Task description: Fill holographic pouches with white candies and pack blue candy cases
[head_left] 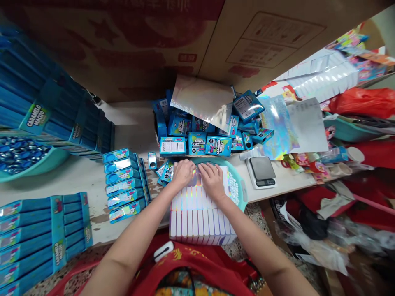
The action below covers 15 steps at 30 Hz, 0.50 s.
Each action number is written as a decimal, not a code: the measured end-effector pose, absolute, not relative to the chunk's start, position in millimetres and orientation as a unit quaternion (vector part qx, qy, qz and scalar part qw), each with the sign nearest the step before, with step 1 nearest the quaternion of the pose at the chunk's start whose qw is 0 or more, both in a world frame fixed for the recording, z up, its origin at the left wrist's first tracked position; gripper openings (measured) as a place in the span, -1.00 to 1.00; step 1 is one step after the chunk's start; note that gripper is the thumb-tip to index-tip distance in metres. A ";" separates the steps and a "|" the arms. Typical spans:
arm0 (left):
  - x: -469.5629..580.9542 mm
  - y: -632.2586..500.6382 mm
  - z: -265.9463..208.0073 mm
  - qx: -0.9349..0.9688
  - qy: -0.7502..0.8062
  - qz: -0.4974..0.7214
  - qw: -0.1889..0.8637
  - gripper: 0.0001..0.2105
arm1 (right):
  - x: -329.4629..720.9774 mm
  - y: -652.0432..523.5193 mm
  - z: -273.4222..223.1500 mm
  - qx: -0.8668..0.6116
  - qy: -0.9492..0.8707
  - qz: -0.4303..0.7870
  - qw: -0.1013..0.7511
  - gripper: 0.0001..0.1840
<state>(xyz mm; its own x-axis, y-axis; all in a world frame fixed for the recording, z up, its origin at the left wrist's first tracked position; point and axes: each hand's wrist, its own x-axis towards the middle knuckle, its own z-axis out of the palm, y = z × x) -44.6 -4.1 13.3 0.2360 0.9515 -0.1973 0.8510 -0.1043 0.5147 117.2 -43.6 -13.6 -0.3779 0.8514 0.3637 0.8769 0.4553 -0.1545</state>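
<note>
My left hand [184, 172] is closed, its fingers curled together over the far end of a block of white boxes [200, 222] with shiny rainbow edges. Beside it, my right hand [212, 179] has its fingers bent forward and down, with the fingertips close to the left ones. A small shiny patch shows between the hands; what the fingers pinch there is hidden. Under the block is a turquoise basin [243, 193] with small white pieces [233, 189] in it. Just past my hands stands a carton heaped with blue candy boxes [197, 144].
Open-ended blue boxes [123, 185] stand in a row at left, near stacked blue boxes [33, 242] and a basin of blue-wrapped pieces [24, 156]. A kitchen scale [261, 170] is at right, by holographic sheets [277, 127]. A large cardboard box [154, 53] rises behind.
</note>
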 end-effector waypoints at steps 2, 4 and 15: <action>-43.6 -4.4 13.8 0.734 0.614 0.095 0.274 -0.73 | 118.9 -50.5 -15.1 -0.519 -0.832 -0.042 0.191 -0.61; -43.3 -4.5 13.7 0.737 0.609 0.101 0.277 -0.73 | 120.4 -54.5 -16.2 -0.516 -0.834 -0.046 0.190 -0.61; -43.1 -1.2 8.1 0.736 0.598 0.108 0.299 -0.75 | 113.3 -57.8 -21.7 -0.538 -0.808 -0.020 0.241 -0.70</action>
